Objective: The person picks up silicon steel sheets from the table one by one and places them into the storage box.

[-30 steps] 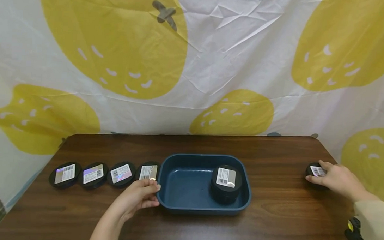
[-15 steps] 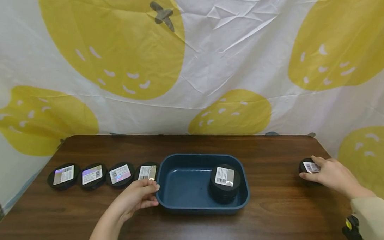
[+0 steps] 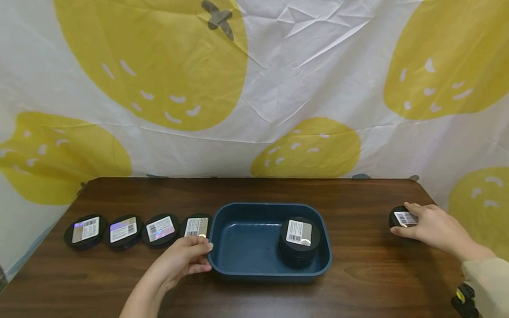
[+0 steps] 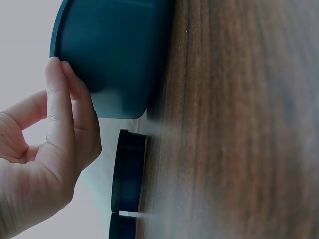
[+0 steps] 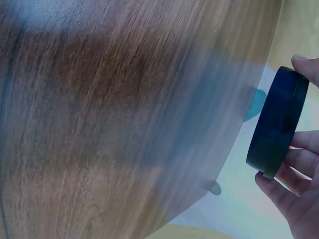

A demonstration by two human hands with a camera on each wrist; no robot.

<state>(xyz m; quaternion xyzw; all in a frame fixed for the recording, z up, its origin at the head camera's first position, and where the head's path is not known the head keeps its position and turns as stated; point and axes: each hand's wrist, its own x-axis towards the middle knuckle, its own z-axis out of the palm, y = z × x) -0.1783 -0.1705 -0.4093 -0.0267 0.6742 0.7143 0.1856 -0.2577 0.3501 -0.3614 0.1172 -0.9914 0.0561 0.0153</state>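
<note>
My left hand (image 3: 185, 261) pinches the near left rim of a dark blue rectangular tub (image 3: 252, 275); the left wrist view shows fingertips (image 4: 53, 67) against its outer wall. Inside the tub, at its right end, black round containers (image 3: 299, 245) stand stacked, the top one bearing a white barcode label. Far to the right, my right hand (image 3: 435, 228) grips another black round container (image 3: 397, 218) by its edges, label up. In the right wrist view that round container (image 5: 276, 124) appears raised off the table, thumb and fingers at opposite sides.
Left of the tub, several black round labelled containers (image 3: 124, 231) lie in a row on the brown wooden table (image 3: 351, 293), the nearest one right beside the tub wall. A lemon-print cloth (image 3: 257, 84) hangs behind the table's back edge.
My right hand has moved left and slightly away from me, carrying the black round container with it. The left hand and the tub have stayed in place.
</note>
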